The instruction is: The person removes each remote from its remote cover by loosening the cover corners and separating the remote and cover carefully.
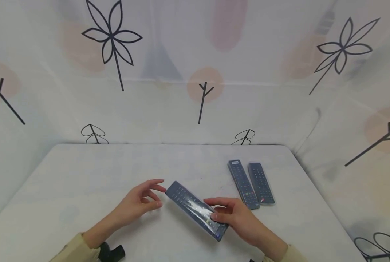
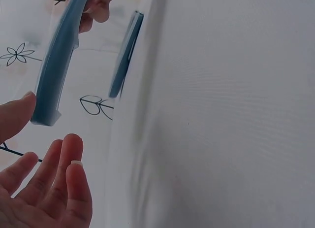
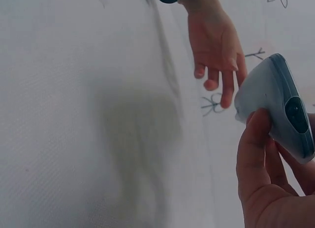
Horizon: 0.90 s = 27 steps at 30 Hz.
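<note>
A dark remote control (image 1: 195, 209) in a shiny clear wrap is held above the white table, slanting across the head view with its buttons up. My right hand (image 1: 239, 218) grips it near its lower right end, thumb on the button face. My left hand (image 1: 139, 198) is at the other end, fingers spread and loosely bent, fingertips right at the remote's corner. In the left wrist view, its thumb (image 2: 17, 115) overlaps the end of the remote (image 2: 56, 70), and the other fingers stand apart below. The right wrist view shows the remote's end face (image 3: 297, 114) close up.
Two more remotes lie side by side at the right: one with a white label (image 1: 244, 183) and a shorter one (image 1: 262, 183). The white table (image 1: 83, 174) is backed by a patterned cloth (image 1: 168, 109). A black wrist strap (image 1: 111, 253) shows at the left sleeve.
</note>
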Each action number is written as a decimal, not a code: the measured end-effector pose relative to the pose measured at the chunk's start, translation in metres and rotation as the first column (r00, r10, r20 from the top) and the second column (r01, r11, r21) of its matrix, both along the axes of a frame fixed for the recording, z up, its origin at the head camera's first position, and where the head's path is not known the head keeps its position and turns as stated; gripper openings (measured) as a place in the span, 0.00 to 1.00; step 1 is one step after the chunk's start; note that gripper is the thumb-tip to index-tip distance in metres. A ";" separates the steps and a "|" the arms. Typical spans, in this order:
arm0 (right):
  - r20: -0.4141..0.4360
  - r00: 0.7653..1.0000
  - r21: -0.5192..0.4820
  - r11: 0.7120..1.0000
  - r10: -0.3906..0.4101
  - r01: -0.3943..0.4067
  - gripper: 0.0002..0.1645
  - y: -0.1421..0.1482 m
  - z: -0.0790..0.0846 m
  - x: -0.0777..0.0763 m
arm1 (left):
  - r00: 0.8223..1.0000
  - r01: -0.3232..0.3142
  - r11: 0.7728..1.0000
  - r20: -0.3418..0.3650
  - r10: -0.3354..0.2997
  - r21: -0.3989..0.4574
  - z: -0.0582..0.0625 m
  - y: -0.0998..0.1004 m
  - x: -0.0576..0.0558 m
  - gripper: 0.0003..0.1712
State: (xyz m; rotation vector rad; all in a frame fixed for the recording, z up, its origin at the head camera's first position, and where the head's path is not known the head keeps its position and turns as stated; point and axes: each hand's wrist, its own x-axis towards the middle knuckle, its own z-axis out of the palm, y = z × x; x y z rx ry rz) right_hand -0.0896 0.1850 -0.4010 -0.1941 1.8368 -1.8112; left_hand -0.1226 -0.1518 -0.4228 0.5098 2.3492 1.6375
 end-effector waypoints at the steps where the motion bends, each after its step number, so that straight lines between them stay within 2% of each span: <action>1: -0.001 1.000 0.006 1.000 0.005 -0.005 0.28 -0.001 0.000 0.001 | 1.000 0.000 1.000 0.006 0.000 -0.001 0.001 0.001 0.000 0.38; 7: -0.001 0.999 0.021 0.999 0.042 -0.042 0.26 -0.004 0.001 0.003 | 1.000 0.017 1.000 0.015 -0.017 0.012 0.003 0.006 0.000 0.40; 18: 0.011 0.998 -0.027 0.998 0.065 -0.064 0.26 -0.007 -0.002 0.005 | 0.992 0.099 0.993 -0.082 -0.093 0.066 0.000 0.005 -0.001 0.35; 23: 0.016 0.998 -0.016 0.998 0.056 -0.056 0.26 -0.008 -0.003 0.003 | 0.987 0.099 0.994 -0.131 -0.093 0.039 0.001 0.005 -0.001 0.35; 27: -0.002 0.999 -0.012 0.999 0.044 -0.044 0.25 -0.008 -0.003 0.002 | 0.984 0.093 0.994 -0.155 -0.084 0.053 0.001 0.005 -0.002 0.34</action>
